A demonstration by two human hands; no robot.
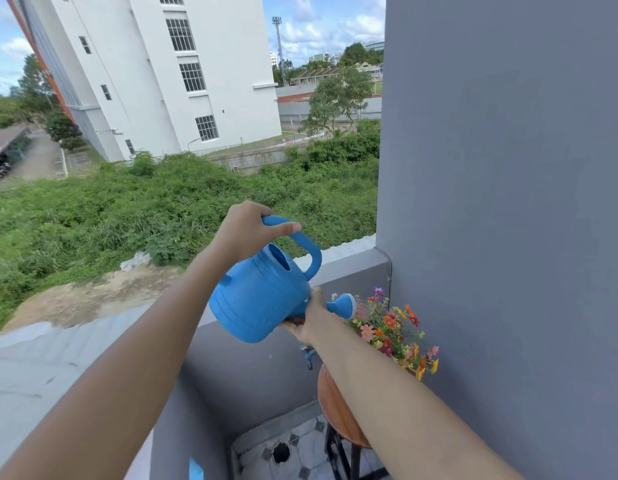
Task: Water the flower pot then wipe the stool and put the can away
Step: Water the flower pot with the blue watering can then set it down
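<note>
Blue can tipped over the flowers

Blue plastic fills the middle of the head view: the watering can (262,292) is held in the air, tilted so its spout rose (345,305) points right and down, just above the flowers (392,329). The left hand (246,233) is closed around the top of the looped handle, thumb laid along it. The right hand (309,322) cups the can from below near the base of the spout, fingers wrapped under the body where most of them cannot be seen. Whether water is leaving the rose is too fine to make out.

The flowers, orange, pink, yellow and purple, stand in the corner against the grey wall (508,202). Their pot is hidden behind the right forearm, so only blooms and leaves show. The same forearm covers much of the round wooden stool (335,407), leaving the left part of its seat and dark legs visible; the flowers appear to sit on it. A small tap (309,355) juts from the grey parapet (252,368) just beside the stool. Below, a tiled floor (300,455) with a dark drain hole is cut off by the picture's lower edge
</note>
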